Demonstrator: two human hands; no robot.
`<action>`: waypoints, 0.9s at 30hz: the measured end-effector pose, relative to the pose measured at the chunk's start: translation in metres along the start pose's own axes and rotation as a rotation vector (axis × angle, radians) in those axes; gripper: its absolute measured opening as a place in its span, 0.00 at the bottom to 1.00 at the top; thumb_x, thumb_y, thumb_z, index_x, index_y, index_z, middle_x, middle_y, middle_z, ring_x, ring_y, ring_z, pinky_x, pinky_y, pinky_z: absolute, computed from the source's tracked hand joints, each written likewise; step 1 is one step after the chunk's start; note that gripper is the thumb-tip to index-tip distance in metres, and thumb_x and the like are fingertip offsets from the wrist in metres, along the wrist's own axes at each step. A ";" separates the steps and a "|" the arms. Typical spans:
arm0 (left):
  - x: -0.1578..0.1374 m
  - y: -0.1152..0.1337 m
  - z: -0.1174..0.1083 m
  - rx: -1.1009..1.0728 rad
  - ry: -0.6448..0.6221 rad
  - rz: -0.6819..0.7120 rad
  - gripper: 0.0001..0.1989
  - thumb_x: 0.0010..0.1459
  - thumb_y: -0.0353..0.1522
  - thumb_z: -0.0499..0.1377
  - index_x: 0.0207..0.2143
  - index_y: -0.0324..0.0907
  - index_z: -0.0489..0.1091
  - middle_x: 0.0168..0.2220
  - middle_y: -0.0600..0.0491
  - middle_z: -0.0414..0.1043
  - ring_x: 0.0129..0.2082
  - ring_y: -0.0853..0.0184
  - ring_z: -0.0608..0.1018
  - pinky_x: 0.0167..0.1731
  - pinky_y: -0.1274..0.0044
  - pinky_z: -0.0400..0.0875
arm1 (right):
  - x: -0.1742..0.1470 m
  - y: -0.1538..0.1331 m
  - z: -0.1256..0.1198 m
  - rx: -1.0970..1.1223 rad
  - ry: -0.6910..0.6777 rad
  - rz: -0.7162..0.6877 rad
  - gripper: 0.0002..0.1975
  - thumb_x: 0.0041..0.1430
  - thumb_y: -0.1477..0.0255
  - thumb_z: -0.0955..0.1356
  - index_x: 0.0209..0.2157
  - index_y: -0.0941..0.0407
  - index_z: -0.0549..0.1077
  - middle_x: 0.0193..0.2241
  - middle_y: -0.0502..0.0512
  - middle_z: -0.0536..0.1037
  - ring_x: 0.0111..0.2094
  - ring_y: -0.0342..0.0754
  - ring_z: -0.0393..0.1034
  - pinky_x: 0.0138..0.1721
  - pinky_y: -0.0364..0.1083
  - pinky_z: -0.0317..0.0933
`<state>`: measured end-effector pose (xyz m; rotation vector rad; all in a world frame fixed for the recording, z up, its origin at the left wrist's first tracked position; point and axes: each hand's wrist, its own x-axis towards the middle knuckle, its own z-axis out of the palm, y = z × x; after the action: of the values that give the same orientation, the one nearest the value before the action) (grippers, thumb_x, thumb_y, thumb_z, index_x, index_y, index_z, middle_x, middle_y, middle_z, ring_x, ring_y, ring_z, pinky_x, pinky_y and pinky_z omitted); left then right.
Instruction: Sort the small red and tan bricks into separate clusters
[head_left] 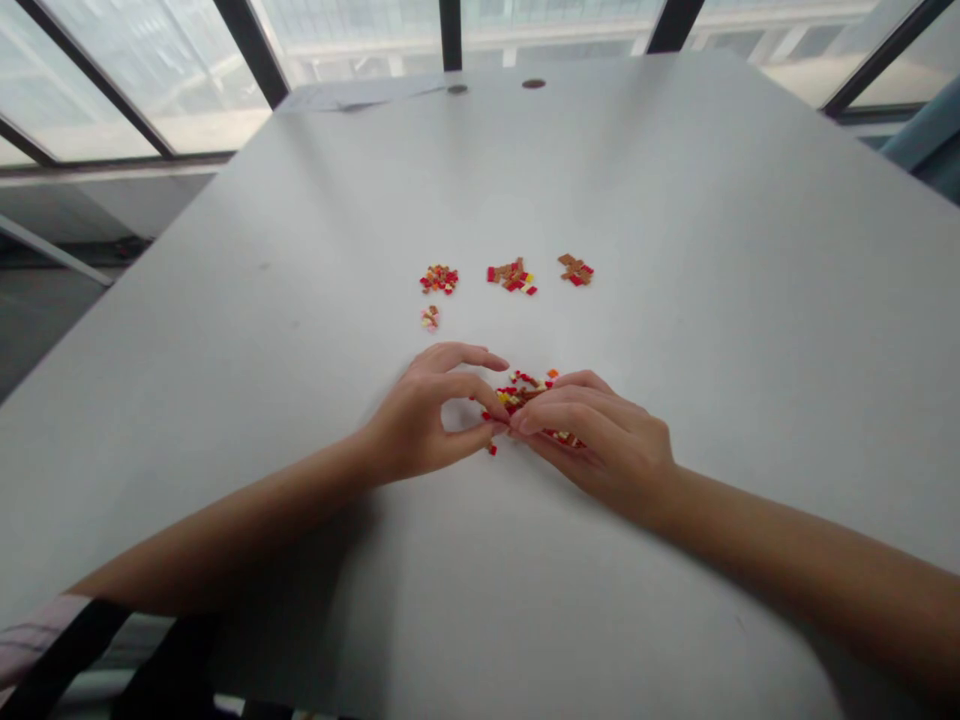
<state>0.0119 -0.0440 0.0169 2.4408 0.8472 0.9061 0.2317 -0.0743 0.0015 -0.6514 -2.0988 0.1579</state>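
A loose pile of small building bricks (517, 395) in red, yellow, cream, brown and orange lies on the white table, partly hidden by my hands. My left hand (420, 415) is at the pile's left side, thumb and index fingertip pinched together, the middle finger held out above. Over the right part of the pile, my right hand (615, 440) is also closed in a pinch. The fingertips of both hands meet in front of the pile; whatever is between them is too small to make out. One red brick (492, 450) sits just below my left fingertips.
Beyond my hands are sorted groups: small mixed bricks (439, 279), red and brown bricks (511, 276), mostly brown bricks (577, 269), and a little pale pink and cream cluster (430, 318). The white table (712, 250) reaches toward windows; two round spots mark its far end.
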 end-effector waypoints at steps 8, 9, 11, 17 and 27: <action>0.004 -0.031 -0.011 0.441 0.339 -0.261 0.02 0.54 0.31 0.67 0.30 0.47 0.78 0.45 0.51 0.80 0.49 0.56 0.79 0.55 0.58 0.68 | -0.005 -0.004 -0.014 -0.186 -0.066 0.033 0.08 0.62 0.77 0.69 0.41 0.53 0.68 0.34 0.52 0.82 0.37 0.47 0.76 0.42 0.48 0.66; 0.004 -0.034 -0.012 0.471 0.358 -0.285 0.02 0.54 0.31 0.67 0.30 0.47 0.78 0.45 0.52 0.80 0.49 0.56 0.78 0.55 0.58 0.67 | -0.006 -0.005 -0.015 -0.175 -0.087 0.024 0.08 0.62 0.77 0.68 0.41 0.53 0.68 0.34 0.52 0.82 0.37 0.48 0.76 0.42 0.49 0.65; 0.004 -0.037 -0.013 0.508 0.382 -0.315 0.02 0.54 0.32 0.67 0.30 0.48 0.78 0.44 0.52 0.80 0.48 0.56 0.78 0.55 0.57 0.67 | -0.007 -0.006 -0.017 -0.151 -0.129 0.012 0.08 0.63 0.77 0.67 0.42 0.53 0.69 0.36 0.52 0.83 0.40 0.47 0.76 0.45 0.49 0.64; 0.006 -0.037 -0.013 0.526 0.368 -0.335 0.04 0.57 0.32 0.65 0.36 0.49 0.79 0.44 0.52 0.80 0.48 0.57 0.79 0.55 0.59 0.67 | -0.008 -0.007 -0.018 -0.164 -0.220 -0.027 0.11 0.64 0.79 0.65 0.47 0.55 0.69 0.43 0.57 0.83 0.48 0.48 0.76 0.52 0.52 0.62; 0.005 -0.035 -0.009 0.496 0.349 -0.311 0.03 0.57 0.31 0.64 0.33 0.48 0.78 0.44 0.53 0.79 0.48 0.59 0.78 0.55 0.61 0.67 | -0.007 -0.006 -0.017 -0.181 -0.230 -0.033 0.09 0.64 0.79 0.64 0.44 0.52 0.69 0.43 0.54 0.83 0.49 0.47 0.76 0.56 0.53 0.61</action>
<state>-0.0054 -0.0136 0.0068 2.4599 1.7000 1.1198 0.2462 -0.0846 0.0086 -0.7343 -2.3637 0.0241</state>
